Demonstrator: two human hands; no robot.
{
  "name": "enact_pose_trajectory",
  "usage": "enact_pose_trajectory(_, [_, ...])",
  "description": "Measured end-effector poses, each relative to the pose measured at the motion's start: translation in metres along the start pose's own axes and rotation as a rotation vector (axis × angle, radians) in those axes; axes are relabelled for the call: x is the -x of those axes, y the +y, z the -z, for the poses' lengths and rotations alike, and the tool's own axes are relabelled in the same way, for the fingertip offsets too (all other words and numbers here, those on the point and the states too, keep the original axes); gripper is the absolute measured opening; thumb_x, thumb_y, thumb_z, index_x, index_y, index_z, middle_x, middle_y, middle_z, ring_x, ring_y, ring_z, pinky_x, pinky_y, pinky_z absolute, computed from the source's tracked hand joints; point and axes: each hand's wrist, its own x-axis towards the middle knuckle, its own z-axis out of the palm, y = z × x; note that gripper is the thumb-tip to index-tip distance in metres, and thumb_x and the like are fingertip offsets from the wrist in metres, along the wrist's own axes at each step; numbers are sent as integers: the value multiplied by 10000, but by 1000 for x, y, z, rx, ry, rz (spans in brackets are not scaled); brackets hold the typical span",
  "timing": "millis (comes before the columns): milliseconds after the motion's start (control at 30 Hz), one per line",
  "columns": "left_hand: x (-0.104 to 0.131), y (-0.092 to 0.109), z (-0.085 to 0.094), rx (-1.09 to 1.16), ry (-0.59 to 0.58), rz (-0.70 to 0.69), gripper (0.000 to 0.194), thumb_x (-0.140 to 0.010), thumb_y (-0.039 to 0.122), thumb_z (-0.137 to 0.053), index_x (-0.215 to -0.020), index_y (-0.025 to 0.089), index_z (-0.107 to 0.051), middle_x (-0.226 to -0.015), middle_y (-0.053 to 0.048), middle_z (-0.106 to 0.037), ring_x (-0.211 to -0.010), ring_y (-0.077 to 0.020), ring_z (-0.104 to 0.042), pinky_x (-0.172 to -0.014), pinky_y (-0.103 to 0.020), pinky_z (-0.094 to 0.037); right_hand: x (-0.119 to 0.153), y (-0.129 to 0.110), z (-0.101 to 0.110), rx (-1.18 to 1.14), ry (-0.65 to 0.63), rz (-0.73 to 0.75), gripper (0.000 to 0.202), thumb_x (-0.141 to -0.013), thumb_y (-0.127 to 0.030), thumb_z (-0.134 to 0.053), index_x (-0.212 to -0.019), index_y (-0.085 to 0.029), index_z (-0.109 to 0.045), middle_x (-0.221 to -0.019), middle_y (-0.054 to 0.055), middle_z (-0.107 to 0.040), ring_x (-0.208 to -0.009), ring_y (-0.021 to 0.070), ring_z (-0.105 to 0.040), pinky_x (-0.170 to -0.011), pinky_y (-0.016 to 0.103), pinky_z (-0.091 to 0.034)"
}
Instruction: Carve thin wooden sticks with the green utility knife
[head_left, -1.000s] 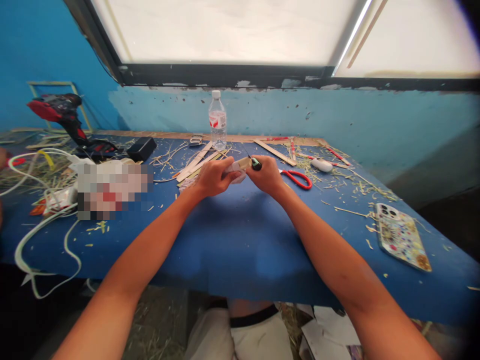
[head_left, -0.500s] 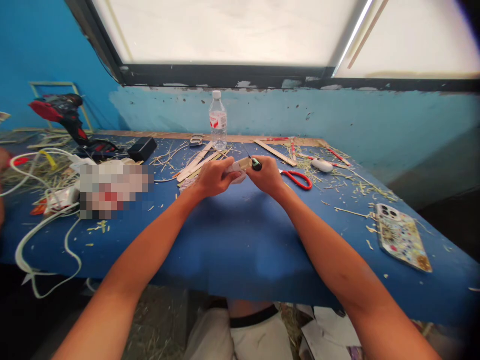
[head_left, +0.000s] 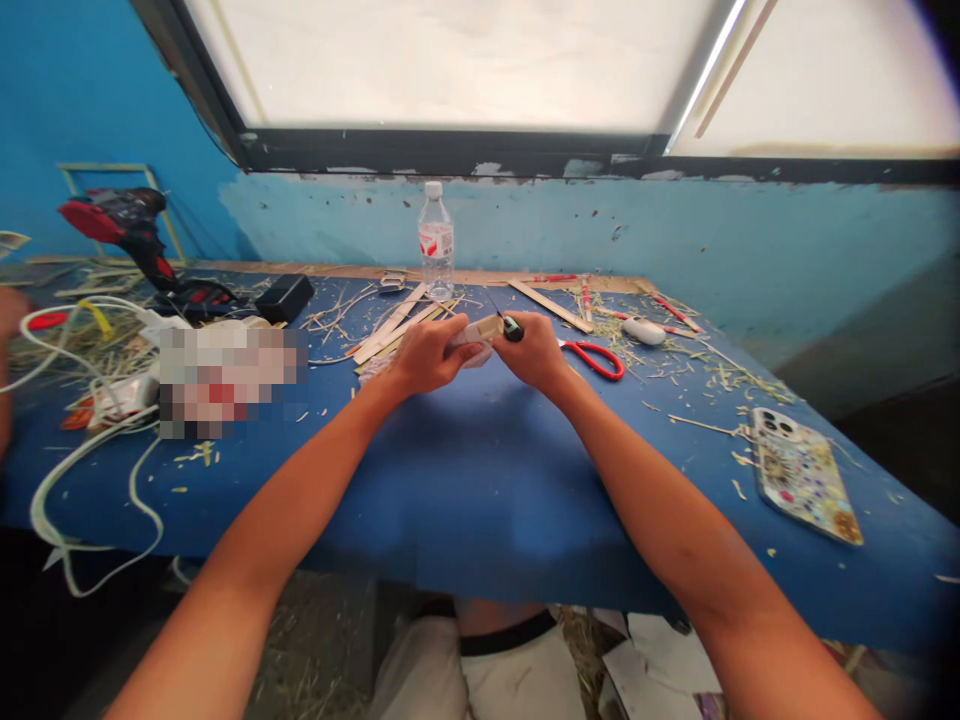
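Above the middle of the blue table, my left hand (head_left: 431,352) is closed around a small pale block (head_left: 480,330), partly in clear or whitish wrapping. My right hand (head_left: 534,350) grips a craft knife (head_left: 513,328) with a dark green and black handle. Its thin blade points up and to the left, beside the block's right end. Whether the blade touches the block I cannot tell. Fingers cover much of both things. Flat wooden strips (head_left: 390,325) lie behind my left hand, and red-handled scissors (head_left: 600,360) rest right of my right hand.
A plastic bottle (head_left: 436,245) stands near the wall. At left are a cordless drill (head_left: 142,235), white cables (head_left: 45,490) and a black box (head_left: 285,298). A white mouse (head_left: 643,331) and a phone (head_left: 806,475) lie at right, among shavings. Another person's hand (head_left: 10,312) shows at the left edge.
My hands, the block and the knife look nearly unmoved. At the left edge, the other person's hand has shifted slightly.
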Motion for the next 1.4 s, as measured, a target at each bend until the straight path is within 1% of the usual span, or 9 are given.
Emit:
enact_pose_trajectory(333, [0,2,2,-10,-26,18,323,-902,502,-535,-760,229,-436,-628,-3,-514,-558,-151,-399,-569,-299,-256,0,2,-2,8,18,-2,180,-709,-261,-536,-582,-212,-418,-559,-50,-347,-586,108,-303,-583,311,-203])
enact_pose_trajectory(800, [0,-1,0,-6,-16,5,313,-906,493,-549,-773,227,-451,-628,5,-509,-543,-141,-372,-560,-300,-240,0,0,-1,20,0,-9,159,-710,-255,-534,-590,-212,-439,-565,-48,-367,-592,112,-309,-590,313,-207])
enact_pose_trajectory(1033, [0,-2,-1,-11,-22,-11,325,-920,502,-541,-769,226,-457,-650,-5,-534,-574,-153,-419,-577,-304,-257,0,1,0,39,-11,-13,178,-716,-253,-551,-591,-216,-429,-561,-48,-381,-598,115,-311,-589,311,-216])
enact_pose_trajectory(1400, [1,-1,-1,-15,-36,-9,325,-924,504,-535,-774,231,-442,-655,-6,-534,-581,-161,-423,-587,-311,-247,0,2,-1,43,-10,-6,197,-722,-254,-561,-587,-213,-423,-554,-51,-368,-604,113,-300,-587,307,-210])
